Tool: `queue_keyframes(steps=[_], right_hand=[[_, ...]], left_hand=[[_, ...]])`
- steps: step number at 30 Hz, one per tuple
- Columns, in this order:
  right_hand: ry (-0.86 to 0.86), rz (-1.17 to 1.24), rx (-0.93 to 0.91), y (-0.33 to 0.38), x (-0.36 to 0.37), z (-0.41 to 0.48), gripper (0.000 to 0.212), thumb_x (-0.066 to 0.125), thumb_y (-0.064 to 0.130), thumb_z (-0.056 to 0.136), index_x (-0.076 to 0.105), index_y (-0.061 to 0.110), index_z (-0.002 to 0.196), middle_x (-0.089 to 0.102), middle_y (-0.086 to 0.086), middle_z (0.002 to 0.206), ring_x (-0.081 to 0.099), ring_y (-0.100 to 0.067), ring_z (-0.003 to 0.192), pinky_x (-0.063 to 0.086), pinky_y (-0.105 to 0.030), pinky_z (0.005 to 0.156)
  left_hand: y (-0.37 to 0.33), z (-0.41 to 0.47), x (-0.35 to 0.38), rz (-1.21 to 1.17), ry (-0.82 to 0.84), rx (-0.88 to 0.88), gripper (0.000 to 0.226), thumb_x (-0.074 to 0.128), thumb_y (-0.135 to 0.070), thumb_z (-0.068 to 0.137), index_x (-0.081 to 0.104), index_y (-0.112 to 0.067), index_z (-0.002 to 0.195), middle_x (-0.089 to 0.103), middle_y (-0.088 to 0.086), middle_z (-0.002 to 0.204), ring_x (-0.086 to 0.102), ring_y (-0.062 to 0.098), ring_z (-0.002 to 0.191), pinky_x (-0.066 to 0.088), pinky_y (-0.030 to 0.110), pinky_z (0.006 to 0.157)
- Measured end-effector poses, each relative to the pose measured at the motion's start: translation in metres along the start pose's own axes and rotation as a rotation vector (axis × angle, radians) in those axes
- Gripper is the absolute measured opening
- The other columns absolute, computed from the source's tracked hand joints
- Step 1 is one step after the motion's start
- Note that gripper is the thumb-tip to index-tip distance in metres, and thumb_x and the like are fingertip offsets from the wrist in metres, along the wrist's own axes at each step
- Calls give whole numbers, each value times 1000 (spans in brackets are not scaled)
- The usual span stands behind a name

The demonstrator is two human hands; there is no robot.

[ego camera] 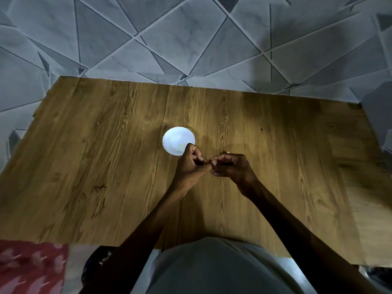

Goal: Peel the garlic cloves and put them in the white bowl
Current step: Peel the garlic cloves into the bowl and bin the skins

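The white bowl (pixel 177 140) sits near the middle of the wooden table (pixel 106 155), overexposed so its contents cannot be made out. My left hand (pixel 189 164) and my right hand (pixel 231 166) meet just to the right of and in front of the bowl, above the table. Both have curled fingers pinching something small between them, with a thin sliver, probably garlic skin, showing between the fingertips. The garlic clove itself is hidden inside the fingers. A small pale speck (pixel 228 153) lies on the table just behind my right hand.
The table's far edge meets a grey tiled floor (pixel 191 39) with a triangle pattern. A red patterned cloth (pixel 27 266) lies at the lower left beside the table's near edge. A grey object (pixel 379 115) stands at the right edge.
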State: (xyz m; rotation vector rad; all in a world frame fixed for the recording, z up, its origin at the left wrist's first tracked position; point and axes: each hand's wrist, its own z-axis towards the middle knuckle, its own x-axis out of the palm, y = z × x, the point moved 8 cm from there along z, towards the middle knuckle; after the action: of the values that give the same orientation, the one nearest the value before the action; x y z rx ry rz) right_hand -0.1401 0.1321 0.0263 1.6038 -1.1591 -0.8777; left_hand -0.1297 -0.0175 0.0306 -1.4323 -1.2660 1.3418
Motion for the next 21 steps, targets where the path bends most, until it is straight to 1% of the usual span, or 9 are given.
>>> queue_keyframes(steps=[3,6,9,11,14,15,18,20,21], right_hand=[[16,51,15,1,0,-1,21,68,3,89,69,-4,109,72,-19,93,71,-24,82,58,-31,72],[22,79,7,2,0,-1,24,69,2,87,67,-5,110,73,-19,94,71,-27,84,60,-36,76],[28,117,-8,3,0,-1,26,69,3,87,66,-7,111,73,-21,99,71,-31,90,60,-38,80],[25,137,-14,3,-1,-2,27,69,5,88,66,-7,111,72,-23,101,71,-34,92,59,-40,82],[6,125,-13,2,-3,-2,25,69,8,88,68,-4,110,72,-23,100,70,-34,92,57,-45,83],[-3,115,-7,0,-4,-1,23,70,8,88,69,-2,109,72,-22,99,69,-33,91,56,-45,83],[-26,107,21,-4,-6,0,21,70,8,89,71,0,108,73,-20,99,69,-28,89,57,-40,82],[-37,111,30,-7,-7,-1,20,69,6,89,71,0,107,73,-19,98,70,-29,88,59,-37,81],[-44,109,32,-8,-8,-1,19,69,6,89,71,-1,107,73,-19,98,70,-31,89,59,-38,81]], left_hand=[[1,1,0,0,-7,-4,31,72,-2,78,44,-5,90,60,15,78,58,5,68,48,21,64],[12,1,-1,-45,0,-117,24,70,-7,79,52,-7,95,61,12,84,61,13,76,51,28,67],[19,0,0,-161,9,-199,15,67,-5,84,59,-7,97,64,6,83,61,11,68,51,25,63],[22,0,0,-195,1,-210,10,62,-2,87,62,-4,97,64,5,80,59,10,63,49,25,63],[24,-1,0,-140,11,-191,11,59,-4,90,68,-6,93,64,2,71,58,10,65,50,27,65],[25,-1,0,-112,18,-192,12,59,-5,90,70,-7,93,65,1,71,60,11,67,52,29,67],[28,-2,0,-49,36,-195,12,63,-10,90,73,-12,95,71,1,81,67,17,77,58,35,80],[27,-2,2,-5,48,-163,11,65,-14,89,74,-12,96,73,2,84,70,22,83,58,38,82],[25,-2,3,21,58,-143,11,66,-15,89,74,-13,97,73,2,83,70,21,83,58,39,82]])
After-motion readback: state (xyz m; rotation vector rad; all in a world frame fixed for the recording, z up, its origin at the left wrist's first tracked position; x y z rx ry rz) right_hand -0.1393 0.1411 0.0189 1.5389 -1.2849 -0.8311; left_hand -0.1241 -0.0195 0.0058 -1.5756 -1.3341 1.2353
